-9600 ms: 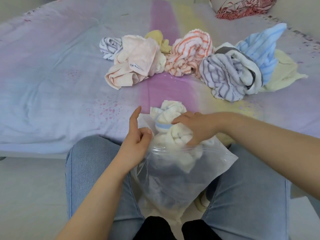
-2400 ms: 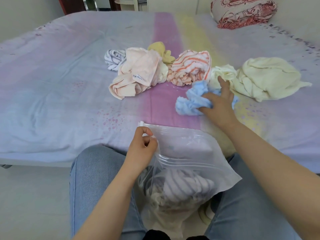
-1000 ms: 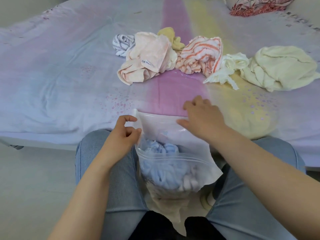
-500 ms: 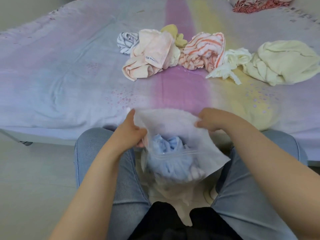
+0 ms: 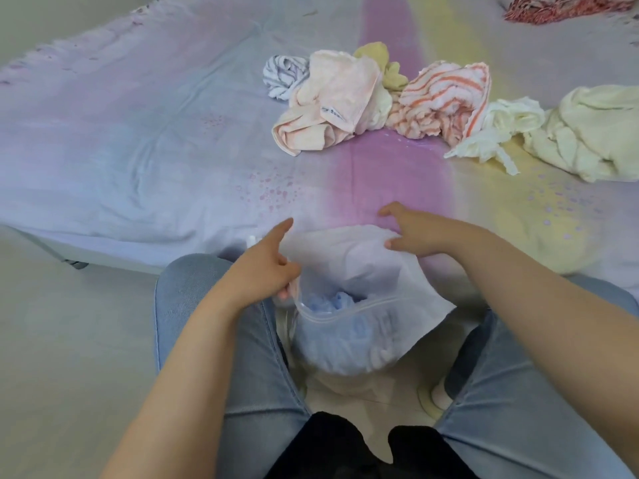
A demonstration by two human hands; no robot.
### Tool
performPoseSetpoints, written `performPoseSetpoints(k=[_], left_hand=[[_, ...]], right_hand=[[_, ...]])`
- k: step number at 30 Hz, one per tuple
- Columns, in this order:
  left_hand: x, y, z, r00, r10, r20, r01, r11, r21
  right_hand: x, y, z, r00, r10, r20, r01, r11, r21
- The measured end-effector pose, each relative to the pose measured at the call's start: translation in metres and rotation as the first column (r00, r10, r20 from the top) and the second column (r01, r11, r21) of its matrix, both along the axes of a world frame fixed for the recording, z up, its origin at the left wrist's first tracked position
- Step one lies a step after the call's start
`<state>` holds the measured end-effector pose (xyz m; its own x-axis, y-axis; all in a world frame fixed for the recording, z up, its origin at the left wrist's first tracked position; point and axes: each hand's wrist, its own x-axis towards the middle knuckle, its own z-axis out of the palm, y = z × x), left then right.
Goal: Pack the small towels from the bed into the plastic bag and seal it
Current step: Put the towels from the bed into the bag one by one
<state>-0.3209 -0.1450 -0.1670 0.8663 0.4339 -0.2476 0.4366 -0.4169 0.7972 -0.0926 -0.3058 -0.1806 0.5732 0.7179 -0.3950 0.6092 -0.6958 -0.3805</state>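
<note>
A clear plastic zip bag (image 5: 363, 271) hangs between my knees at the bed's edge, its mouth open, with a light blue towel (image 5: 340, 305) and other towels inside. My left hand (image 5: 266, 267) pinches the bag's left rim, index finger stretched out. My right hand (image 5: 415, 229) holds the far right rim, fingers partly spread. On the bed lie several small towels: a grey striped one (image 5: 283, 74), a pink one (image 5: 332, 105), a yellow one (image 5: 377, 57), an orange striped one (image 5: 446, 98), a white one (image 5: 498, 129) and a cream one (image 5: 591, 129).
The bed (image 5: 138, 133) has a pastel purple, pink and yellow sheet. A red patterned pillow (image 5: 560, 5) lies at the far right corner. My knees in blue jeans (image 5: 214, 305) flank the bag above a pale floor (image 5: 69, 340).
My right hand picked the blue towel off the bed and pushed it into the bag. Both hands now hold the bag's rim, and the right hand has lifted slightly.
</note>
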Motion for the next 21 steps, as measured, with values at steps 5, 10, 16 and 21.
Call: performPoseSetpoints(k=[5,10,16,21], left_hand=[[-0.001,0.016,0.014,0.959,0.117,0.257,-0.131,0.991,0.039],[0.002,0.043,-0.002,0.953,0.162,0.255,-0.176,0.984,0.031],[0.007,0.067,-0.026,0.914,0.206,0.349,-0.24,0.969,0.058],[0.009,0.07,-0.042,0.835,0.293,0.465,-0.374,0.923,0.089]], right_hand=[[0.004,0.017,0.01,0.996,-0.034,0.082,0.013,0.969,0.245],[0.002,0.048,0.024,0.995,0.085,0.06,-0.088,0.995,0.045],[0.031,0.117,0.029,0.952,-0.076,0.297,-0.031,0.941,0.338],[0.061,0.185,0.019,0.963,0.055,0.264,-0.153,0.918,0.366]])
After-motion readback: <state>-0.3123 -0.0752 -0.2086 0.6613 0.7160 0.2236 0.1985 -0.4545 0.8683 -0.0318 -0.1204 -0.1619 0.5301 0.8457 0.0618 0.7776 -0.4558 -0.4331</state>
